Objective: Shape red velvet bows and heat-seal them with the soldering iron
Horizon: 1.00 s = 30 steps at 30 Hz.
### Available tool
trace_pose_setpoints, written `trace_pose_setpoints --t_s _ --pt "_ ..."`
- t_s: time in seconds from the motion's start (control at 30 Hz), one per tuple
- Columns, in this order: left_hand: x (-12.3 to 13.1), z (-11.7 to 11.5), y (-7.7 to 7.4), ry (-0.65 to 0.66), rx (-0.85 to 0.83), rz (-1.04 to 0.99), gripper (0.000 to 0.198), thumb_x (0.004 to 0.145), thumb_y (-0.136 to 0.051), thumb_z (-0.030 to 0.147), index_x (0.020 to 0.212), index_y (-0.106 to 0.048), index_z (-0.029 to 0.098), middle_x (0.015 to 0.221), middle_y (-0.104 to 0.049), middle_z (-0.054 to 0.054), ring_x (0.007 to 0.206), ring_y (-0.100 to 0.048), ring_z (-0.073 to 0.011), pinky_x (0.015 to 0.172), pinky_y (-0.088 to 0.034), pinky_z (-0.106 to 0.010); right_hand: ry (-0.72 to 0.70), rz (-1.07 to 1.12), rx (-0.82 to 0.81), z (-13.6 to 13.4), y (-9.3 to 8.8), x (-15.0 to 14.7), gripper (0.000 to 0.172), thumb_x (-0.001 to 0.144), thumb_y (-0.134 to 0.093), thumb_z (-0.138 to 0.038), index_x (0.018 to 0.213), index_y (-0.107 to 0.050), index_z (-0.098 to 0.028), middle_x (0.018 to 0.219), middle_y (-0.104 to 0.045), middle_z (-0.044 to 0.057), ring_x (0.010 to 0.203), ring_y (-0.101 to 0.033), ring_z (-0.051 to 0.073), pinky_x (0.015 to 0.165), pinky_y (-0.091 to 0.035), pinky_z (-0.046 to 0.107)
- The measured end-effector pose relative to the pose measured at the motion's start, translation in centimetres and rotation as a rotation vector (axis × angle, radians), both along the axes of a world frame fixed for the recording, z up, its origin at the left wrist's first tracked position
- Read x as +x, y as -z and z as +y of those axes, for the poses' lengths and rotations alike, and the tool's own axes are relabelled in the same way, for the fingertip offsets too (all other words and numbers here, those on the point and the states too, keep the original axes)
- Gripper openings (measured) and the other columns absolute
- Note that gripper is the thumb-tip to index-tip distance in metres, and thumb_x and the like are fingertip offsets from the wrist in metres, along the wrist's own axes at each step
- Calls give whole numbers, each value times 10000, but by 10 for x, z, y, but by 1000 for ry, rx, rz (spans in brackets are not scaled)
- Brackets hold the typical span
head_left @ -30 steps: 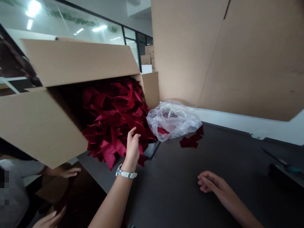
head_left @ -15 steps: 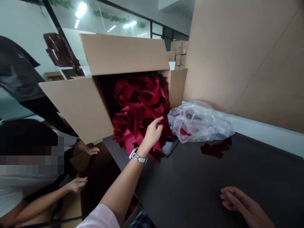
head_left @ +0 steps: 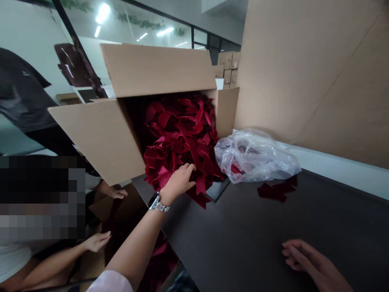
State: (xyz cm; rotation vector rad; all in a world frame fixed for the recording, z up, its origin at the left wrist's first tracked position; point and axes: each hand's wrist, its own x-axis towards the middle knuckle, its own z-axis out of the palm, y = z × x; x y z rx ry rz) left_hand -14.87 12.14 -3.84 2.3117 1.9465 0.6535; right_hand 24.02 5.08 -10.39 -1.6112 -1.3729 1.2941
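My left hand [head_left: 179, 179], with a silver-banded watch on the wrist, is over the front of a heap of dark red velvet ribbons [head_left: 182, 121]. Its thumb and fingers are apart, and nothing shows between them; whether the fingertips touch the ribbon is unclear. The ribbons spill out of a cardboard box [head_left: 94, 138] lying on its side with its flaps spread. At the lower right my right hand [head_left: 306, 257] rests low over the dark tabletop [head_left: 243, 231], its fingers curled together with nothing visible in them.
A clear plastic bag [head_left: 258, 156] lies right of the heap, with red ribbon pieces [head_left: 278, 190] in front of it. A flat dark object [head_left: 217, 190] pokes out under the heap. Cardboard [head_left: 310, 73] stands behind. A co-worker's hands [head_left: 100, 241] hold a red ribbon at the left.
My left hand has drawn back toward me and to the left across the ribbons, its extended index finger now bent down. My right hand has stayed in place.
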Motion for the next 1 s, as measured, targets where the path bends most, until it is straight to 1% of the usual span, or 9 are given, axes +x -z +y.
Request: trace_pose_setpoints --t_s 0.07,0.17,0.3,0.4,0.5,0.6,0.77,0.9,1.0 --pt "2 4 8 -53 31 -6 406 706 -682 107 1084 -548 171 1058 -595 -103 975 -590 -256 870 -497 -411 3 2 8 0 -2 -2 470 541 -703 -649 727 -688 -218 760 -710 100 701 -691 270 647 -606 327" --pt "5 11 11 -46 57 -37 335 733 -652 67 1047 -579 156 1015 -621 -106 961 -600 -252 880 -495 -402 -5 4 14 0 -5 -4 453 566 -695 -645 726 -688 -221 759 -709 97 696 -689 263 655 -604 324" --pt "1 16 0 -11 108 -112 167 826 -585 124 967 -638 195 991 -650 -57 884 -634 -190 830 -512 -326 -3 4 20 -1 -5 -3 451 566 -697 -647 722 -684 -224 748 -708 95 681 -687 260 647 -601 323" --pt "-2 15 -14 -7 189 -177 145 856 -576 190 973 -658 212 972 -660 -44 853 -634 -183 798 -513 -320 -2 5 28 -2 -3 -1 455 578 -690 -650 742 -688 -225 759 -713 96 689 -689 262 643 -600 322" --pt "-2 10 -26 -24 255 -223 144 873 -553 200 973 -657 206 959 -650 -49 848 -625 -184 783 -514 -317 -7 0 48 -2 -3 -1 456 587 -683 -658 734 -688 -226 738 -708 92 665 -683 255 636 -599 326" --pt "1 5 -34 -7 317 -262 159 891 -533 209 1001 -647 200 980 -614 -55 882 -611 -179 825 -509 -321 -18 -6 46 -1 -5 -4 480 559 -690 -675 706 -685 -219 710 -700 92 638 -675 249 601 -594 320" --pt "10 5 -35 82 344 -254 142 899 -541 207 997 -641 190 977 -577 -58 914 -585 -172 890 -480 -330 -18 -13 37 0 -7 -5 492 557 -687 -685 704 -690 -216 720 -701 98 658 -678 252 611 -593 310" --pt "16 11 -34 64 447 -239 92 901 -541 206 944 -615 175 987 -612 -66 975 -550 -201 916 -450 -358 -6 -12 42 0 -6 -4 485 557 -685 -685 696 -689 -220 711 -698 97 638 -672 248 610 -595 308" --pt "20 11 -40 79 501 -237 100 913 -531 219 949 -614 175 955 -640 -56 946 -551 -196 886 -451 -344 -6 -17 45 0 -5 -5 465 564 -688 -663 705 -691 -220 720 -701 96 647 -675 247 604 -595 302"
